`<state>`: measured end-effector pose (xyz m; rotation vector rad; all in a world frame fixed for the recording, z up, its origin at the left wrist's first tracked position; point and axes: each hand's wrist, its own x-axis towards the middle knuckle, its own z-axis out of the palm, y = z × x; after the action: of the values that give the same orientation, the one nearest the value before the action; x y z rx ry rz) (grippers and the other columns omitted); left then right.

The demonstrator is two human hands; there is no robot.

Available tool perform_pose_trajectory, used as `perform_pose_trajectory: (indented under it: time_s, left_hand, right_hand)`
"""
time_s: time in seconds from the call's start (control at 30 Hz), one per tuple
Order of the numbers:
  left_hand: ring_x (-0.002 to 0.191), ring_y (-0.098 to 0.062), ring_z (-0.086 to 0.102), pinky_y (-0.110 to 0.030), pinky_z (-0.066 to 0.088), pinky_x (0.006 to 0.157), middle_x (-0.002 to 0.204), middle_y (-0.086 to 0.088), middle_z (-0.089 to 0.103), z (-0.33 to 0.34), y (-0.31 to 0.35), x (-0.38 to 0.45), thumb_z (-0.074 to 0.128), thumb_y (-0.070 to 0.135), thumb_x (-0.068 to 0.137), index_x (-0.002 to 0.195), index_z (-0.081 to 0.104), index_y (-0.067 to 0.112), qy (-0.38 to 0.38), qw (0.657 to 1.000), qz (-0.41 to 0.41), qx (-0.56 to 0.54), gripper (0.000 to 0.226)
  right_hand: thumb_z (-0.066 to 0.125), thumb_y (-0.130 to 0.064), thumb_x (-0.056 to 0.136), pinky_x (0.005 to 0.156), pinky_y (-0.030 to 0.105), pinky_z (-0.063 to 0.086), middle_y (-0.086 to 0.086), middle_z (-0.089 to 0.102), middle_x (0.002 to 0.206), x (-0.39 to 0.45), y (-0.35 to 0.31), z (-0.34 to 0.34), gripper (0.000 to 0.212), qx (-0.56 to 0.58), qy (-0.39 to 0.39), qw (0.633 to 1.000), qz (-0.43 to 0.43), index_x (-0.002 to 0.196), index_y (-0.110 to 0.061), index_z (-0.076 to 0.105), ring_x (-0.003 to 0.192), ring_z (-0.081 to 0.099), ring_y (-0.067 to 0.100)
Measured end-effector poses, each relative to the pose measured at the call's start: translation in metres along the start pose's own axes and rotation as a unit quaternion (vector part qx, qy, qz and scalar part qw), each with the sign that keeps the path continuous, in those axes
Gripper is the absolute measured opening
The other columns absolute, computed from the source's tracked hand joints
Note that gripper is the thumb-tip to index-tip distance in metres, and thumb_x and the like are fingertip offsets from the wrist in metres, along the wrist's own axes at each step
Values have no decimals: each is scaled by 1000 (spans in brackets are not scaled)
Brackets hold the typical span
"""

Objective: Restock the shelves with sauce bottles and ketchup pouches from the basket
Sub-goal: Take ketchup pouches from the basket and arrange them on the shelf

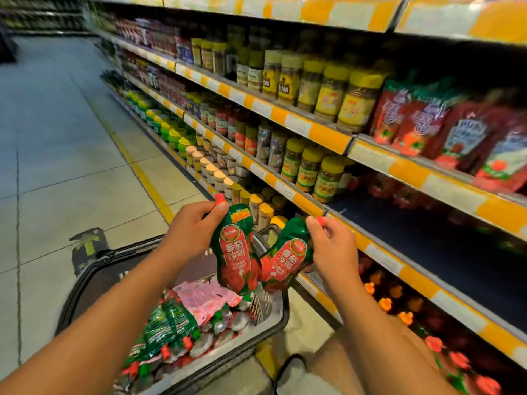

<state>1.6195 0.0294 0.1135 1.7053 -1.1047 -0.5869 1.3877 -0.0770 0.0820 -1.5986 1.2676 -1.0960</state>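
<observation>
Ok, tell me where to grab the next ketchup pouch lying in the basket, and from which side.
Pinch the neck just below the red cap of the green ketchup pouch lying flat in the basket, reaching down from above. The body looks soft and flat, the neck probably stiffer; both the left hand and right hand hold their pouches there.
</observation>
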Motion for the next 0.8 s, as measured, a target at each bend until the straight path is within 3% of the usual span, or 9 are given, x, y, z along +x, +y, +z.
perform_pose_trajectory:
  time_s: [0.07, 0.2, 0.3, 0.4, 0.47, 0.6, 0.67, 0.8]
  left_hand:
    - [77, -40, 70, -60, 58, 71, 80, -14, 73, 9, 33, -7, 55, 53, 102, 85, 71, 11, -18, 1000, 19, -17, 48]
    - [86, -39, 74, -56, 60, 81, 90, -16, 77, 32, 93, -19, 53, 42, 106, 92, 75, 7, -53, 994, 57, -71, 43]
    - [79, -34, 74, -54, 61, 73, 87, -18, 76, 56, 132, -28, 52, 44, 106, 92, 71, 4, -86, 989, 77, -90, 47]
    - [69, -24, 71, -36, 58, 57, 82, -18, 75, 90, 161, -38, 51, 43, 106, 90, 69, 2, -126, 982, 77, -120, 47]
    - [66, -21, 70, -33, 56, 55, 78, -15, 74, 119, 176, -46, 51, 41, 106, 90, 70, 2, -160, 975, 68, -136, 46]
    - [71, -26, 70, -49, 60, 74, 83, -18, 75, 183, 186, -57, 52, 45, 105, 94, 70, -1, -211, 964, 30, -157, 51]
    - [74, -28, 71, -53, 61, 76, 87, -21, 75, 219, 184, -63, 53, 47, 105, 97, 70, -3, -227, 960, 9, -162, 53]
    - [75, -25, 67, -44, 53, 70, 83, -16, 73, 286, 170, -80, 54, 46, 105, 93, 68, -1, -241, 952, -46, -183, 51]
  right_hand:
    - [62, -52, 95, 70, 49, 61, 3, 74, 82, -3, -13, -33, 34, 30, 32, 999, 7, 86, -21, 71, 79, 73, 24]
    - [65, -46, 97, 74, 53, 62, 1, 77, 82, -7, -34, -103, 30, 82, 89, 993, -1, 88, -19, 74, 80, 76, 24]
    - [67, -38, 99, 71, 49, 62, 6, 78, 84, -11, -46, -157, 25, 149, 127, 980, 21, 90, -16, 75, 81, 77, 30]
    - [66, -35, 100, 66, 36, 60, 6, 80, 87, -20, -49, -211, 27, 192, 155, 969, 35, 98, -9, 75, 77, 77, 25]
    - [65, -33, 100, 64, 32, 59, 8, 80, 87, -29, -43, -243, 30, 200, 174, 963, 43, 98, -5, 75, 74, 76, 22]
    - [66, -32, 99, 56, 27, 57, 8, 79, 85, -52, -11, -301, 29, 200, 226, 951, 64, 96, -4, 76, 69, 74, 19]
    - [65, -33, 100, 56, 27, 54, 9, 77, 78, -65, 10, -326, 33, 190, 261, 943, 85, 88, -4, 73, 65, 72, 19]
    - [68, -36, 98, 67, 38, 54, 12, 74, 76, -88, 55, -374, 33, 202, 349, 905, 133, 82, -8, 71, 70, 70, 26]
